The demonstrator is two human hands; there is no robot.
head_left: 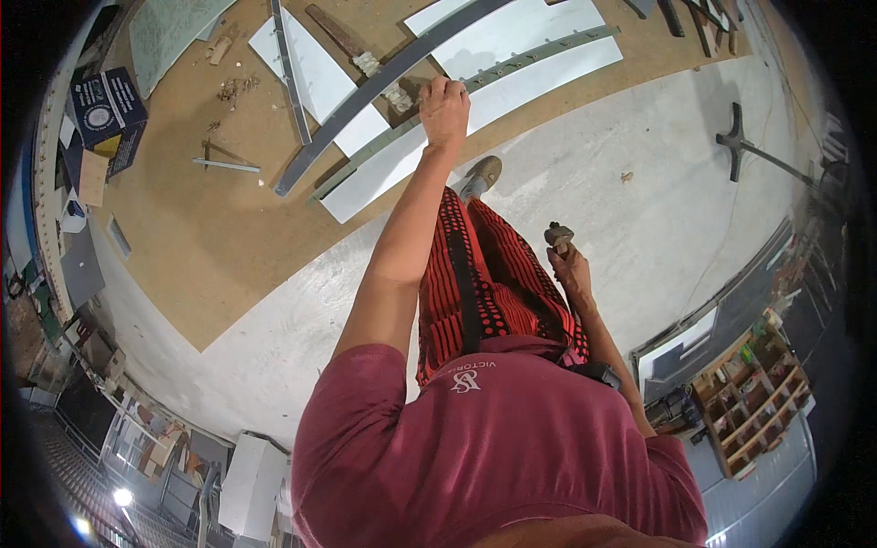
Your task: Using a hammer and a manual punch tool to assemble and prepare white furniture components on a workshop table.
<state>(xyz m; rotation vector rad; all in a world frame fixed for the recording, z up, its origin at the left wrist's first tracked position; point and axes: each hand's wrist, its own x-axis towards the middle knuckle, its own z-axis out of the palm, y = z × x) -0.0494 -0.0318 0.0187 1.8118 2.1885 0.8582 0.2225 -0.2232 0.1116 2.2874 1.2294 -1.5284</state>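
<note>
Left hand (445, 111): you're curling your fingers over the green strip (545, 57), firmness of grip unclear | Strip: lying far, along a white panel (365, 189) | Right hand (574, 271): nearer, your fingers are grasping a dark tool (558, 237)

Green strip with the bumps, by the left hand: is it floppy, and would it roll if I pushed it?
Probably stiff: the green strip runs long with no visible kink; the lens may explain its curve. It likely wouldn't roll, since it looks flat-sided, lying along white sheeting. Its bumps might catch while sliding.
</note>
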